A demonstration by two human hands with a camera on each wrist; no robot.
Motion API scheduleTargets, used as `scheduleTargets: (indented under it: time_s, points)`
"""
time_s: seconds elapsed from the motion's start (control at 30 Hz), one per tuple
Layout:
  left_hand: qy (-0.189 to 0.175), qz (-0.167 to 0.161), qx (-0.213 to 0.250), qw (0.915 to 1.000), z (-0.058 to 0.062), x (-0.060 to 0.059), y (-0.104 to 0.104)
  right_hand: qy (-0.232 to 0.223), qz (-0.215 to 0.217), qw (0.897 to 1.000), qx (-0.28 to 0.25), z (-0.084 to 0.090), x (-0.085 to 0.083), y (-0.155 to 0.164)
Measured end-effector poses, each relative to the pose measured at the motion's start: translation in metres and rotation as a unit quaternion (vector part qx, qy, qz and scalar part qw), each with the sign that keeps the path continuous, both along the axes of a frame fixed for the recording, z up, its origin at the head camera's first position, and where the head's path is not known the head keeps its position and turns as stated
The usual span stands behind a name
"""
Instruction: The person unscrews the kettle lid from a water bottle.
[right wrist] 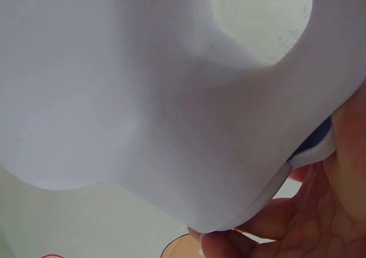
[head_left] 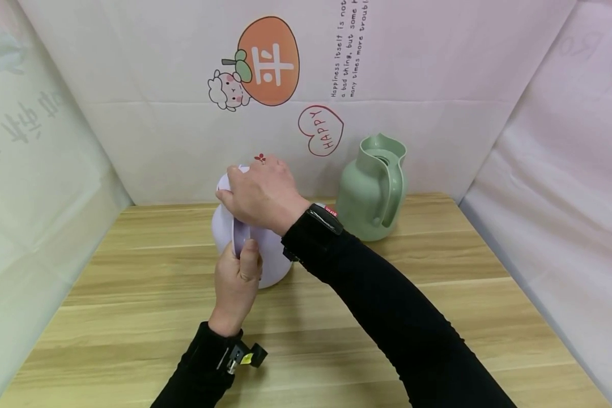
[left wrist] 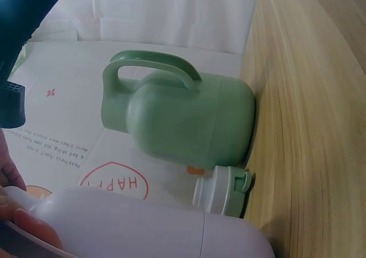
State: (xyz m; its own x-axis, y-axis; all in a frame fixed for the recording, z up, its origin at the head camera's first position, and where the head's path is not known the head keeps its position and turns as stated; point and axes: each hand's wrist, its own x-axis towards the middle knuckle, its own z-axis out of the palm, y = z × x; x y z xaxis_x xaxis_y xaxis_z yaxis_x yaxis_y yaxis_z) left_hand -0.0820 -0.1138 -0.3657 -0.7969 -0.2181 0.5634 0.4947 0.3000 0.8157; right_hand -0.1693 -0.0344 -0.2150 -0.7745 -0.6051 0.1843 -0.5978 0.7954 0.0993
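A lavender thermos jug (head_left: 275, 258) stands on the table left of centre. My left hand (head_left: 234, 289) grips its handle from the near side, thumb on top. Over the jug's mouth lies my right hand (head_left: 266, 191), fingers curled round the top; it hides most of the mouth. From the right wrist, the jug's neck (right wrist: 171, 126) fills the view, with fingers (right wrist: 274, 218) wrapped at its rim. Whatever sits under that palm is mostly hidden. To the right stands a matching green thermos jug (head_left: 362, 198), its mouth uncovered and its handle toward me.
A green-and-white screw stopper (left wrist: 229, 192) rests on its green cap between the two jugs, largely hidden behind my right wrist from above. The wood-grain table (head_left: 306, 351) ends at a printed white cloth (head_left: 413, 51) at the back, with more cloth at both sides.
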Motion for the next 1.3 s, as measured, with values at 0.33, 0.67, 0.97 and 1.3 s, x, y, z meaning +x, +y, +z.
scheduleTargets:
  time_s: [0.33,0.67,0.97,1.3]
  points:
    - [-0.003,0.0,0.001,1.0,0.0,0.0,0.0,0.005,0.042,0.999,0.007,0.001,-0.006,0.007]
    - [-0.011,0.011,0.003,0.9999,-0.001,0.0,-0.001,-0.026,0.077,0.997,-0.005,0.002,-0.012,0.013]
    - [-0.026,0.01,0.013,0.9995,0.0,0.0,0.0,-0.036,0.124,0.992,-0.011,0.003,-0.02,0.019]
    - [-0.022,0.008,0.021,0.9995,-0.001,0.0,0.001,-0.048,0.112,0.993,-0.006,0.003,-0.019,0.019]
